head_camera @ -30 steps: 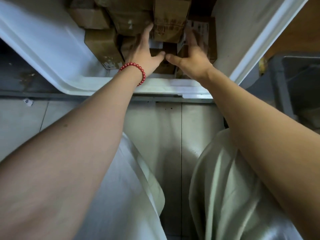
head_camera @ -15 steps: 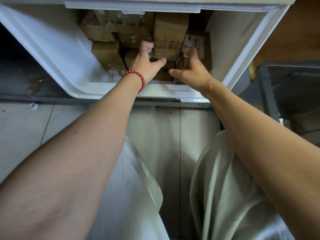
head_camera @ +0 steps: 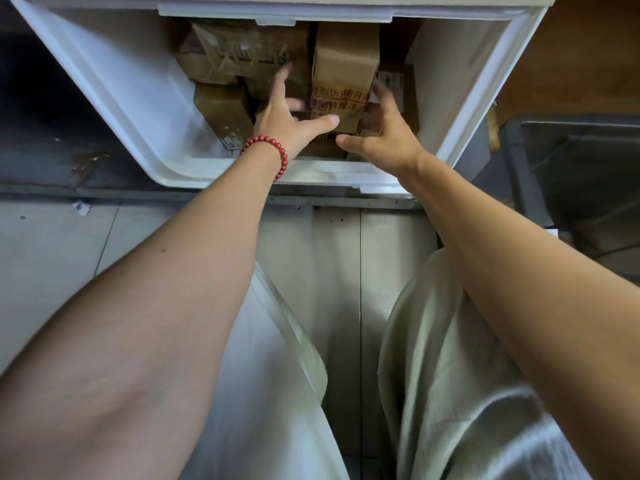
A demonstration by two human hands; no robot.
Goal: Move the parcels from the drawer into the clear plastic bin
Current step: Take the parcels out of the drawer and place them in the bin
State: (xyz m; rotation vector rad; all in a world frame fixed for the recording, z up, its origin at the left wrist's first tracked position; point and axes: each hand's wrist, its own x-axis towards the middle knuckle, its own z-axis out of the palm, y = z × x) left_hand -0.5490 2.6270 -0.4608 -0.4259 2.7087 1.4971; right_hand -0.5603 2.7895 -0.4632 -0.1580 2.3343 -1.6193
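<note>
A white plastic drawer (head_camera: 145, 109) stands pulled out and holds several brown cardboard parcels. A tall parcel with red print (head_camera: 343, 74) sits near the middle of the drawer. My left hand (head_camera: 287, 119), with a red bead bracelet on the wrist, lies against the parcel's left side with fingers spread and the thumb on its lower front edge. On the parcel's right side rests my right hand (head_camera: 384, 133), fingers reaching up along it and thumb stretched under its front. The plastic bin (head_camera: 516, 161) stands at the right, beside the drawer.
More parcels lie in the drawer: a small one (head_camera: 221, 109) at the left, a wide one (head_camera: 249, 50) at the back, and a labelled one (head_camera: 398, 88) at the right. Below are a tiled floor (head_camera: 48, 254) and my pale trousers (head_camera: 450, 375).
My left fingers have uncurled and now spread along the parcel's left side. The right hand has shifted up beside it. The view has tilted, showing more of the drawer's back.
</note>
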